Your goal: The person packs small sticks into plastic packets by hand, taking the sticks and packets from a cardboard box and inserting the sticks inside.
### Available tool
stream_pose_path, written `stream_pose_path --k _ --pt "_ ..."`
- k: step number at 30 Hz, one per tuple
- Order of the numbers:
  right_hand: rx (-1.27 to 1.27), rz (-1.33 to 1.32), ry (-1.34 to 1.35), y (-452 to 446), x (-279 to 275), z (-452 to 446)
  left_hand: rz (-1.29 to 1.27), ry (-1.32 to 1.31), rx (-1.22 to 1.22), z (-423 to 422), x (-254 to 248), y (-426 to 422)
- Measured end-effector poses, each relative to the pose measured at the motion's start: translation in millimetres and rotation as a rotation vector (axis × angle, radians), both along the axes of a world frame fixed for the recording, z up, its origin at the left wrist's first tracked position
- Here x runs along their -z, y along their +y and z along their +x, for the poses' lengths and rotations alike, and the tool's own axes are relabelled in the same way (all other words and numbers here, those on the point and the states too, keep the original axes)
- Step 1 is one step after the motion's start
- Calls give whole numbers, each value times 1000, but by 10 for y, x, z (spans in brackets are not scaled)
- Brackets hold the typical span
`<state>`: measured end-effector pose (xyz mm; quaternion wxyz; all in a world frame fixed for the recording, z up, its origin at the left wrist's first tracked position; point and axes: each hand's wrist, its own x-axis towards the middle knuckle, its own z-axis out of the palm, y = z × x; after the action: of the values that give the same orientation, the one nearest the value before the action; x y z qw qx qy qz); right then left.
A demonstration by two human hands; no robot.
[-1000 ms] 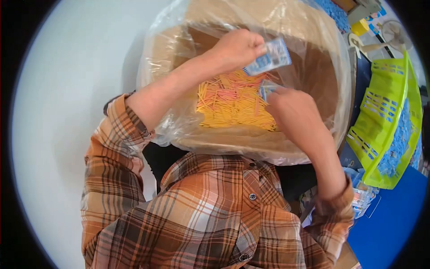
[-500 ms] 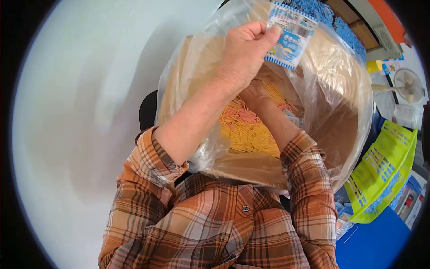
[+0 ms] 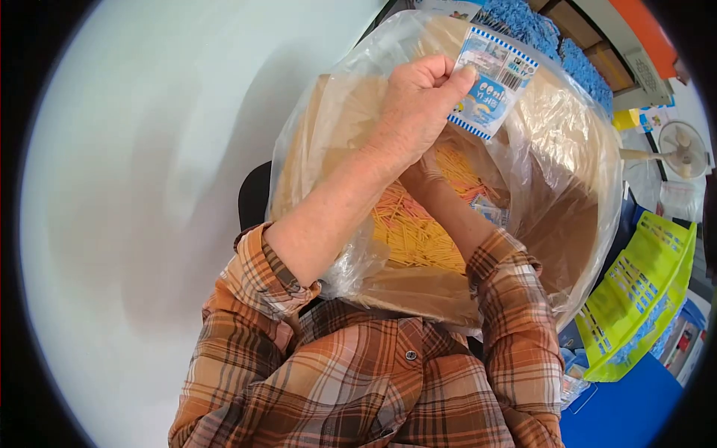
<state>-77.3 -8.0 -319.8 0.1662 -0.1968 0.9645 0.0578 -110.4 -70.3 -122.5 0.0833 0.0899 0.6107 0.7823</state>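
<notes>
Pinched between the thumb and fingers of my left hand [image 3: 422,104] is a small blue-and-white printed packet [image 3: 493,82], held up over the lined box. My right hand [image 3: 424,173] reaches down into the box behind my left hand; its fingers are hidden. Thin yellow and pink sticks [image 3: 418,235] lie in a layer at the bottom of the cardboard box [image 3: 418,290]. Another packet [image 3: 489,212] rests on the sticks, beside my right forearm. Clear plastic film [image 3: 556,142] lines the box and folds over its rim.
A green slotted basket [image 3: 635,291] with blue pieces stands at the right above a blue surface [image 3: 624,411]. Blue shredded-looking material [image 3: 523,28] lies beyond the box. A white fan [image 3: 681,149] stands at the far right. A pale surface [image 3: 149,224] fills the left.
The view has shifted. My left hand has raised its packet and turned it flat toward the camera. My right hand has moved left and deeper into the box, and the second packet now lies on the sticks.
</notes>
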Motion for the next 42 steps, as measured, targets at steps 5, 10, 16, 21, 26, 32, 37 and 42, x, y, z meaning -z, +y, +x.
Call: stream_pose_path --k 5,10,16,21,26,32,37,42 --pt "-296 362 316 402 -985 257 -48 -131 143 37 -33 -53" --pt "-372 -465 102 1160 -1452 341 -826 367 671 7 163 -182" --pt "-119 -249 133 1159 -1904 513 -989 430 1000 193 171 8" --pt "438 -1216 -99 1234 -2127 676 -561 354 843 237 197 -4" --pt "567 -1109 303 1066 -1962 697 -279 328 863 331 230 52" --pt "409 -997 802 1585 -1955 592 -172 141 639 321 194 61" --pt "965 -1780 -47 1533 -2552 852 -191 11 586 273 150 14" --pt "856 -1511 -35 1484 -2615 887 -180 -57 662 247 314 88"
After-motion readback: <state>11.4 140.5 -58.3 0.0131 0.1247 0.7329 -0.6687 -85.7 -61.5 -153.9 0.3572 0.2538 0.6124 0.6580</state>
